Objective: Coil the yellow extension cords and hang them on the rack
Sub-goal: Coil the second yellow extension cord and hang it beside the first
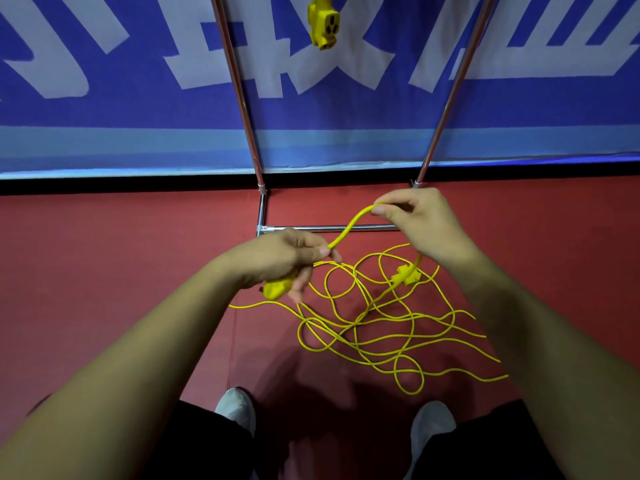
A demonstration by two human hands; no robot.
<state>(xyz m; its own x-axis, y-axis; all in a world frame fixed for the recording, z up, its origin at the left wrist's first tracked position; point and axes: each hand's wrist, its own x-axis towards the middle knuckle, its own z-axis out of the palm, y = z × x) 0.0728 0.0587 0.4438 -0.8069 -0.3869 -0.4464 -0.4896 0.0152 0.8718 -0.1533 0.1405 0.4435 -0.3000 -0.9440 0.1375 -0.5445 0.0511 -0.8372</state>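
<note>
A yellow extension cord (pixel 374 327) lies in a loose tangle on the red floor in front of me. My left hand (pixel 287 258) grips the cord's yellow plug end (pixel 275 289), with the cord coming out between thumb and forefinger. From there a short arc of cord rises to my right hand (pixel 419 220), which pinches it between thumb and fingers. A yellow socket block (pixel 407 275) on the cord sits on the floor below my right hand. Another yellow socket end (pixel 323 24) hangs from above between the posts of the metal rack (pixel 249 109).
The rack's base bar (pixel 332 228) lies on the floor just behind my hands, with its second post (pixel 450 98) at the right. A blue banner with white characters (pixel 104 98) covers the wall behind. My two white shoes (pixel 237 407) stand at the bottom, close to the cord loops.
</note>
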